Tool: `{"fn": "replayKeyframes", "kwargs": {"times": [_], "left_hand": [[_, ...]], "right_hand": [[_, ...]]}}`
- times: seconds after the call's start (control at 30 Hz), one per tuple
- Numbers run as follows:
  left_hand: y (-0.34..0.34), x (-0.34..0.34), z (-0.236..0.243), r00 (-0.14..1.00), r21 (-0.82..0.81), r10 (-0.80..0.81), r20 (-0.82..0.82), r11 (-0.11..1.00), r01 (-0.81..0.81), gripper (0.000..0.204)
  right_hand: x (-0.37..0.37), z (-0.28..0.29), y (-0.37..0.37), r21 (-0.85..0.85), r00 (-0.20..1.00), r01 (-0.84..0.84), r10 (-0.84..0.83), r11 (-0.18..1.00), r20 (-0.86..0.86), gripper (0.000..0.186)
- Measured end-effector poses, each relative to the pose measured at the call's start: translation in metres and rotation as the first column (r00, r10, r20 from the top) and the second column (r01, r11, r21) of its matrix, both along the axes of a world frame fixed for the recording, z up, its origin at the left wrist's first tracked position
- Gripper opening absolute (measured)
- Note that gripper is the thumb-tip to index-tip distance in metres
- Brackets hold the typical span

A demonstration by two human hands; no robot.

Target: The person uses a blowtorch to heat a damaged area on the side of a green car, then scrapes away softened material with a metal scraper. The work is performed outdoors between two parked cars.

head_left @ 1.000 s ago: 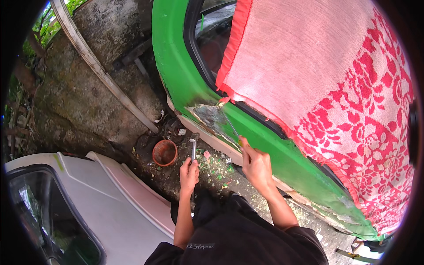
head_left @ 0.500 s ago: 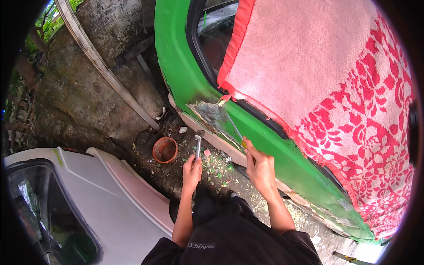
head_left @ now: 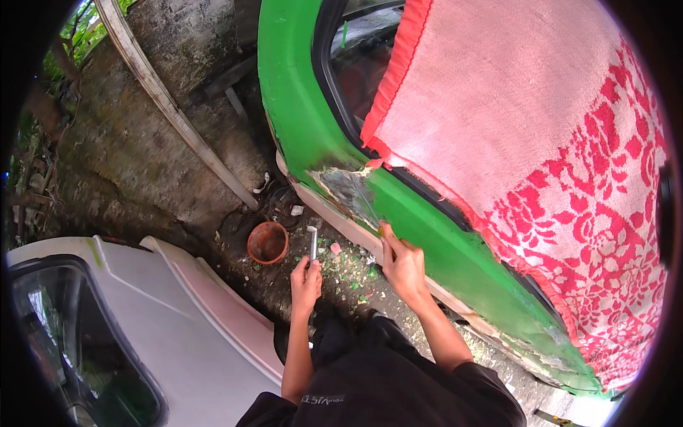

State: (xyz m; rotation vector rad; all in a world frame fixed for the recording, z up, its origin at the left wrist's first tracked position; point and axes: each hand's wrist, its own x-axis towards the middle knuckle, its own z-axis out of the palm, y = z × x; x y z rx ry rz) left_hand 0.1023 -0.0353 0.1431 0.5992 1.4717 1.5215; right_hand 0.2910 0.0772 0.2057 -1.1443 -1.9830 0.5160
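Observation:
My left hand [head_left: 306,285] is closed round the shaft of a small silver hammer [head_left: 313,244], its short head pointing up, apart from the car. My right hand [head_left: 403,267] grips a screwdriver [head_left: 371,208] by its yellow handle, which the fingers mostly cover. The thin shaft slants up and left, its tip over the bare grey, chipped patch [head_left: 345,188] on the green car body [head_left: 441,245]; whether it touches I cannot tell. Around that patch the paint is broken and pale filler shows at the edges.
A pink and red floral towel [head_left: 498,107] drapes over the green car's window and roof. An orange pot [head_left: 268,243] stands on the ground beside paint chips [head_left: 352,274]. At left is a white car [head_left: 206,341]; behind, a stained wall [head_left: 128,142] with a long curved strip [head_left: 167,107].
The hammer has swung left and down, away from the green car. My right hand has shifted a little left and down with the screwdriver, whose tip stays over the damaged patch.

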Motion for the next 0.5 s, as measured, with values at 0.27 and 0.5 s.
{"fn": "replayKeyframes", "kwargs": {"times": [0.27, 0.5], "left_hand": [[-0.006, -0.011, -0.003, 1.0, -0.004, 0.018, -0.009, 1.0, -0.018, 0.024], [-0.01, -0.015, -0.009, 0.999, -0.016, 0.032, 0.021, 0.999, -0.032, 0.023]], "right_hand": [[0.007, 0.001, -0.006, 0.029, 0.999, 0.039, -0.039, 0.999, 0.006, 0.036], [-0.001, 0.004, -0.006, -0.008, 0.999, 0.012, -0.013, 1.0, -0.033, 0.032]]}}
